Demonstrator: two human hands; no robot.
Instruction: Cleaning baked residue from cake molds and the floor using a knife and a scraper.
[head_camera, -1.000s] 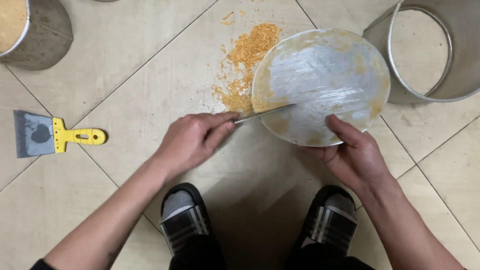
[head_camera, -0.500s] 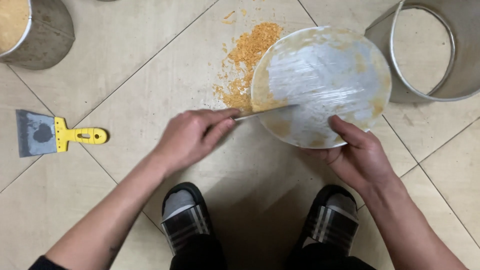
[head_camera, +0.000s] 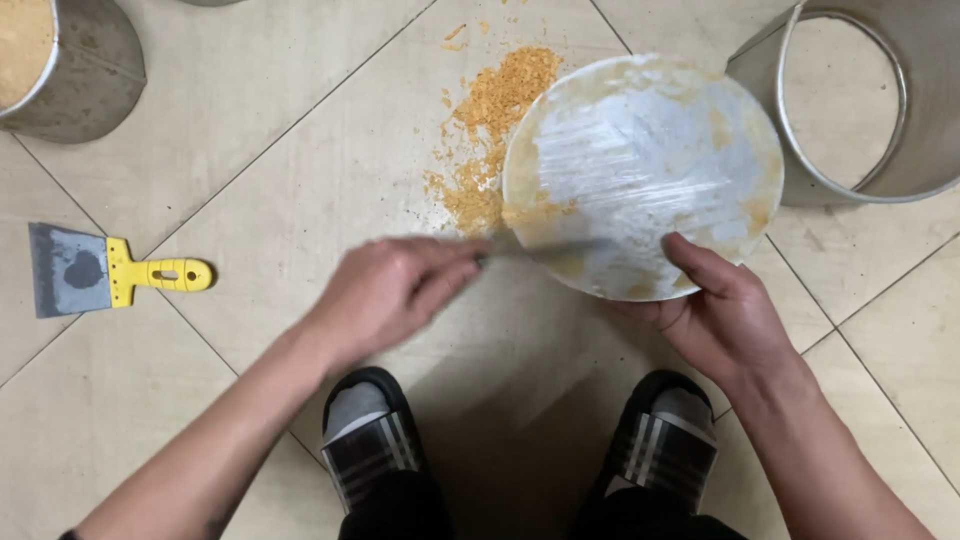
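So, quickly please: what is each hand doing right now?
Left hand: closed on a thin metal blade, blurred.
Right hand: holding the rim of the round metal disc.

At the left of the frame you have a scraper (head_camera: 110, 272) with a grey blade and a yellow handle, lying flat on the tiled floor (head_camera: 250, 150). In the upper left corner stands a metal pot (head_camera: 85, 75) with tan stuff inside. In the upper right corner an empty metal pot (head_camera: 880, 110) lies tilted. At the bottom edge you see two striped slippers (head_camera: 370, 440).
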